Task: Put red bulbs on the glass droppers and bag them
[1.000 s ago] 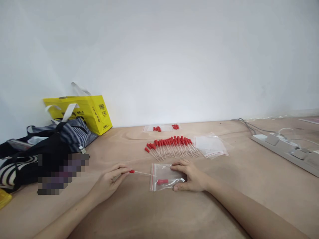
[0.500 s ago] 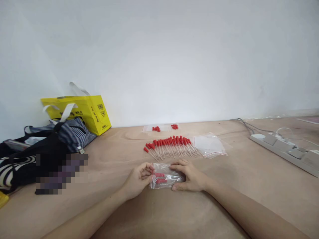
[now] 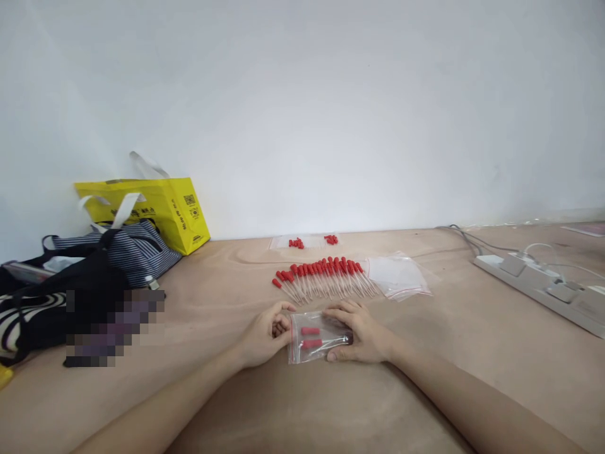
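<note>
Brown tabletop point(image 3: 302, 403): clear zip bag point(image 3: 327, 331), two red-capped droppers point(image 3: 311, 344) inside, lies between both hands. Left hand point(image 3: 265, 335), 9 o'clock, half-curled beside bag's striped edge; grip unclear. Right hand point(image 3: 362, 333), 3 o'clock, rests spread on bag, fingers and thumb apart.

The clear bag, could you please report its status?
Left hand at clear bag; right hand over right end; two red-bulbed droppers inside; dropper row beyond.

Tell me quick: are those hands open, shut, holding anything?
Left hand: partly curled at the red-striped edge of the clear bag; can't tell whether it grips.
Right hand: open, spread over the bag's other end.
</note>
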`<state>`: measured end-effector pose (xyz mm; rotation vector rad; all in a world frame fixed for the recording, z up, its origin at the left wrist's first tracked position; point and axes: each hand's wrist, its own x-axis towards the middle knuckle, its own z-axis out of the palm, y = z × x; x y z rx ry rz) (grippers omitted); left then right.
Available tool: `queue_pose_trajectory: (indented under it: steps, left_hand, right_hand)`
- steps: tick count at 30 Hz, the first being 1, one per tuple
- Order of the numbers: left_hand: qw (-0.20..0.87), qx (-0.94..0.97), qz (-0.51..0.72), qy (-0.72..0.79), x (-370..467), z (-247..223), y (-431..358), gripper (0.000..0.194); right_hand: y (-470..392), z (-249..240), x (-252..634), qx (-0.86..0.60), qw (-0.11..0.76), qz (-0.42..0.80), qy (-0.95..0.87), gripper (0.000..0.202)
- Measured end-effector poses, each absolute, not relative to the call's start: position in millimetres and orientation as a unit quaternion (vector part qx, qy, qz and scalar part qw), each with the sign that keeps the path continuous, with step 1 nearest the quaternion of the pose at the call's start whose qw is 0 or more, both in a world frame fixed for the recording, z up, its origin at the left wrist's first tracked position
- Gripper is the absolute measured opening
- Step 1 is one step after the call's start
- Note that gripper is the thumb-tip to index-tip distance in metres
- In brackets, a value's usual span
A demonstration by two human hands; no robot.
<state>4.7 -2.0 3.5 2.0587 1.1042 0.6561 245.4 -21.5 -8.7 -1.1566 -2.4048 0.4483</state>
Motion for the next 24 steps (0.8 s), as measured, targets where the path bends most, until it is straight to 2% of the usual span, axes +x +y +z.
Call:
queue_pose_trajectory:
  steps: [2,5,6,15,24]
  left_hand:
    - [0.287,0.836,0.227,0.409,-7.1,7.4,12.0,0.022]
    - [0.104,0.863,0.245,0.429,-22.0,11.7,43.7,0.017]
    - [0.090,0.864,0.248,0.429,-25.1,12.3,55.4,0.019]
    - [0.075,0.901,0.205,0.374,-30.2,10.6,112.4,0.013]
    - [0.073,0.881,0.191,0.426,-93.7,27.2,43.5,0.018]
  right_hand:
    - [-22.0,-7.7,245.4,-0.418,0.214,0.161,-0.868,0.076]
    - [-21.9,-8.0,245.5,-0.415,0.215,0.161,-0.870,0.077]
    - [-21.6,-8.5,245.5,-0.414,0.215,0.160,-0.870,0.076]
    - [-21.3,-7.5,245.6,-0.412,0.213,0.166,-0.870,0.076]
    - [-20.4,-8.1,245.7,-0.406,0.212,0.165,-0.873,0.077]
